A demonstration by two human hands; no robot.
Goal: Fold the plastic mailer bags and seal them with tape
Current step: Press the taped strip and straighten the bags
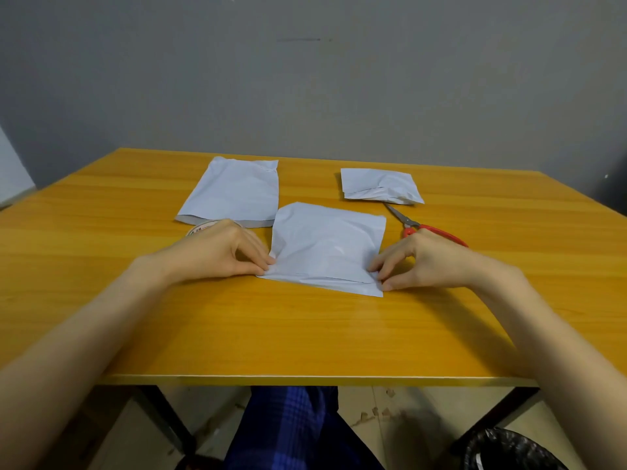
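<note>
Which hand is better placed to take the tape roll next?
Probably the left hand: the tape roll lies just behind it. The right hand, across the bag, is nearer the scissors.

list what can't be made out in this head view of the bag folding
Head view only.
- Tape roll: mostly behind the left hand; label unreadable.
- Scissors: red handles partly behind the right hand.
- Near mailer bag: both front corners under pinching fingers.
- Folded mailer bag, far right: too small to tell if taped.
- Black-lined bin: cut off by the bottom edge.
</note>
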